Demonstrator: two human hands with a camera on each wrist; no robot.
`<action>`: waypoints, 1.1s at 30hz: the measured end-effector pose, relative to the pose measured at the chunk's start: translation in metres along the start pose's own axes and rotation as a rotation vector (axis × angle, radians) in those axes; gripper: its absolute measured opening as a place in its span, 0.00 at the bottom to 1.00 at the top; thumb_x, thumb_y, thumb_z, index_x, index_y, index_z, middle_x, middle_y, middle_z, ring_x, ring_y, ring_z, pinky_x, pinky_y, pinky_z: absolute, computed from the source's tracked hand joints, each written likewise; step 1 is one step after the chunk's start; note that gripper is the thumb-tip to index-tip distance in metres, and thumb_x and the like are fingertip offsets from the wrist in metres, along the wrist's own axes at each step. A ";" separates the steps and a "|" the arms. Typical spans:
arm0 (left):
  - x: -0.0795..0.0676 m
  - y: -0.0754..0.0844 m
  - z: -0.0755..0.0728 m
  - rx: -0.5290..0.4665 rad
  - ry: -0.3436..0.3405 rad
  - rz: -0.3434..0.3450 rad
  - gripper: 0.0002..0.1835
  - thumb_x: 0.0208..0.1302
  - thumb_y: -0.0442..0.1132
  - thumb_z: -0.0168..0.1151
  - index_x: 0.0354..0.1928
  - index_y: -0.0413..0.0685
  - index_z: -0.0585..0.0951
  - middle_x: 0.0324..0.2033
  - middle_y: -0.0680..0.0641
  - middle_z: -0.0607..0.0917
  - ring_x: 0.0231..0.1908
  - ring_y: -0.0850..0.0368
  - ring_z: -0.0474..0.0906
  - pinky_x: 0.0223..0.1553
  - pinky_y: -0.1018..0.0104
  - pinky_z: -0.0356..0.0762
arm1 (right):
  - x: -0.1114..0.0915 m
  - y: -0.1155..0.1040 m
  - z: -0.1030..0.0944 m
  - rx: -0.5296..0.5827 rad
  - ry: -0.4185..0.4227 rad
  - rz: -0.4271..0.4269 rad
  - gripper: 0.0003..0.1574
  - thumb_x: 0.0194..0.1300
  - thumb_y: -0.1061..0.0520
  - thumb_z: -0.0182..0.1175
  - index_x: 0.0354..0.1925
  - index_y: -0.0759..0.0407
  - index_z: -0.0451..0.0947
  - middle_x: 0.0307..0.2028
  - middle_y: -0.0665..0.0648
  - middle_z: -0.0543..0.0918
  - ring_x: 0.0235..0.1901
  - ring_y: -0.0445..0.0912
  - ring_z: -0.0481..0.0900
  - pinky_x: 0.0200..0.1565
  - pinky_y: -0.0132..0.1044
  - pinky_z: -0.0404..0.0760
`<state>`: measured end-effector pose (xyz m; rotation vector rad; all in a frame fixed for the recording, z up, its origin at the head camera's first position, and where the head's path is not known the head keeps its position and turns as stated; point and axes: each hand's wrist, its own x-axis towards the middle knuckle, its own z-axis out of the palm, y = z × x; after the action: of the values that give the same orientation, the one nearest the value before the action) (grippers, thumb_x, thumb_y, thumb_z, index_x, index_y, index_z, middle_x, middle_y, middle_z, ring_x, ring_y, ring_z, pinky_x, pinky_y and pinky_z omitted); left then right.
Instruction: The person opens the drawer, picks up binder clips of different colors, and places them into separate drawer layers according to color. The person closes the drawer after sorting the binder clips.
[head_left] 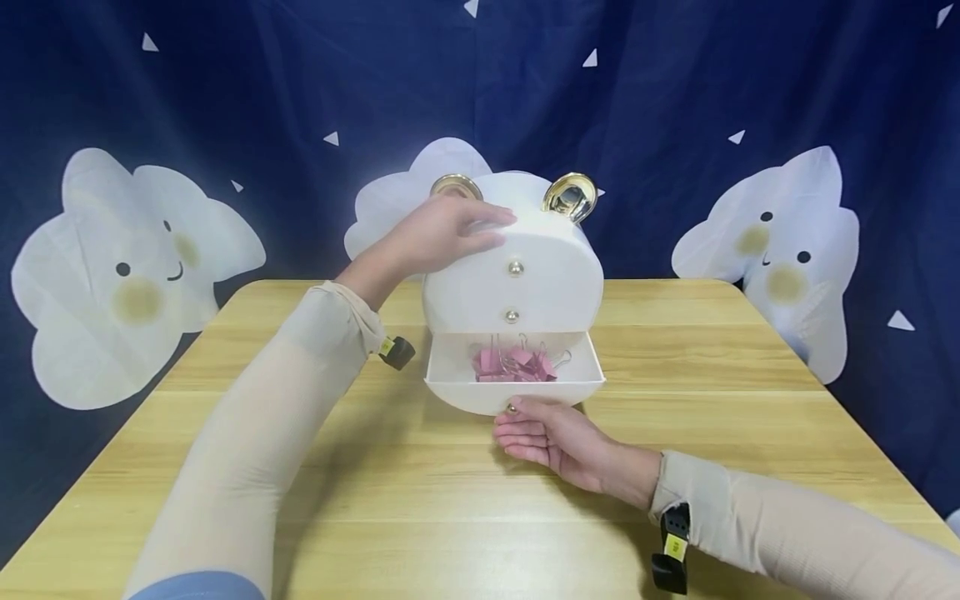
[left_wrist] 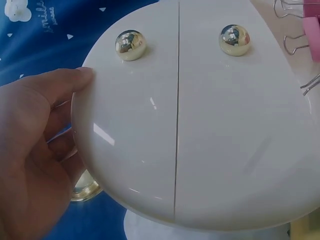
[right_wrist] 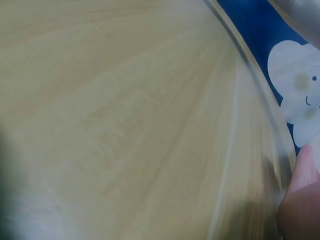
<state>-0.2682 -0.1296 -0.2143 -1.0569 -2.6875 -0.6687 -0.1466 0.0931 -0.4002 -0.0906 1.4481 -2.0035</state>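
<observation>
A white desktop drawer box [head_left: 468, 292] with round gold knobs stands on the table. Across its upper left edge lies my left hand [head_left: 442, 229], the thumb [left_wrist: 75, 77] along the front rim and the other fingers over the top. The bottom drawer [head_left: 461, 398] is pulled out, and pink binder clips [head_left: 517, 365] with silver wire handles lie inside it. My right hand [head_left: 562, 442] pinches that drawer's knob [head_left: 512, 408] between thumb and index finger, its other fingers curled below. Only part of this hand shows in the right wrist view.
Two shiny gold ears [head_left: 570, 197] stick up from the box top; the left one is partly behind my left hand. The wooden table [head_left: 750, 417] extends around the box. Behind it hangs a dark blue curtain [head_left: 637, 125] with white clouds and small triangles.
</observation>
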 end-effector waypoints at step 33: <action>0.002 0.004 -0.004 0.008 -0.021 -0.034 0.19 0.69 0.45 0.61 0.60 0.51 0.80 0.57 0.51 0.81 0.59 0.58 0.74 0.58 0.65 0.71 | 0.043 -0.021 -0.009 -0.065 0.073 -0.054 0.26 0.75 0.53 0.51 0.58 0.75 0.67 0.56 0.78 0.74 0.48 0.56 0.83 0.54 0.43 0.79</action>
<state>-0.2669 -0.1276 -0.2091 -1.0240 -2.7292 -0.6553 -0.1939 0.0805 -0.3984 -0.0858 1.5724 -2.0223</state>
